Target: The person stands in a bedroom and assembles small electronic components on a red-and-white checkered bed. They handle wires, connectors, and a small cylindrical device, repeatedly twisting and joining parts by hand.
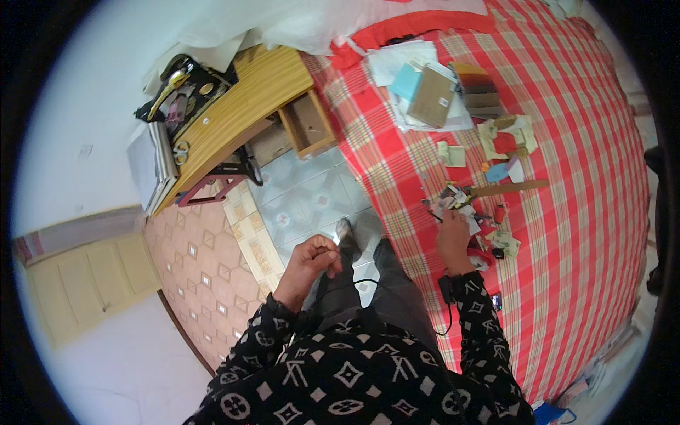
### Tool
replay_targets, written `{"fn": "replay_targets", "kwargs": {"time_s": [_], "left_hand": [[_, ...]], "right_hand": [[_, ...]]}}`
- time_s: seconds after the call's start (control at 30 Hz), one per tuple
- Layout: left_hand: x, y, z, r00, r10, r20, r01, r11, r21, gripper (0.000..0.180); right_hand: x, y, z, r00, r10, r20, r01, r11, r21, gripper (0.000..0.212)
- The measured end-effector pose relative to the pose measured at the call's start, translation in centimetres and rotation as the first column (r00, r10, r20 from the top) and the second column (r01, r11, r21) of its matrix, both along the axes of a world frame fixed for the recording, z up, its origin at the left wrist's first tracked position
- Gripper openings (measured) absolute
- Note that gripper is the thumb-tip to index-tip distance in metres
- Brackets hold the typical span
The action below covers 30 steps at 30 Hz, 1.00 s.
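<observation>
My right hand (454, 239) reaches down to a pile of small odds and ends (453, 197) on the bed. Its fingers are drawn together at the pile, and what they grip, if anything, is too small to make out. A flat brown strip (511, 188) lies just beyond that hand. Crumpled greenish paper (506, 244) and a small black round object (498, 253) are to its right. My left hand (316, 259) hangs in the air over the floor in front of my body, fingers curled in, with nothing visible in it.
A red checked cloth (567, 283) covers the bed. Farther back lie a brown notebook (431, 98), papers, and a dark fanned-out stack (479, 90). At left, a wooden desk (265, 81) has its drawer (309, 127) pulled out; scissors (181, 152) lie on the desk.
</observation>
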State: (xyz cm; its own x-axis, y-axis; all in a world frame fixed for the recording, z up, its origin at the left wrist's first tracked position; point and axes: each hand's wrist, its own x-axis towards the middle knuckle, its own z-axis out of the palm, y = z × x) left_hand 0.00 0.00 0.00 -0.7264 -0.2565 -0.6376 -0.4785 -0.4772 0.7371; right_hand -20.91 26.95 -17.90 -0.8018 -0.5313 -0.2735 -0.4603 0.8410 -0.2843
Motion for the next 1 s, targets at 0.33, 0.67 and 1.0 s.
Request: {"fn": "replay_targets", "kwargs": {"time_s": [0.33,0.67,1.0], "left_hand": [[-0.9,-8.0,1.2,1.000,0.029,-0.007,-0.029,1.000,-0.005,0.003],[7.8,-19.3,2.1,0.932,0.363,-0.021,-0.354,0.893,-0.277,0.003],[10.0,-21.9,1.5,0.890,0.455,0.011,-0.434,0.855,-0.284,0.004]], "right_hand": [[-0.3,-23.8,8.8,0.985,0.148,-0.086,-0.166,0.700,-0.695,0.042],[-4.8,-44.3,1.3,0.969,0.077,0.234,0.013,0.932,-0.362,0.042],[-6.0,-49.7,0.0,0.942,-0.002,0.334,0.044,0.992,-0.119,0.032]]}}
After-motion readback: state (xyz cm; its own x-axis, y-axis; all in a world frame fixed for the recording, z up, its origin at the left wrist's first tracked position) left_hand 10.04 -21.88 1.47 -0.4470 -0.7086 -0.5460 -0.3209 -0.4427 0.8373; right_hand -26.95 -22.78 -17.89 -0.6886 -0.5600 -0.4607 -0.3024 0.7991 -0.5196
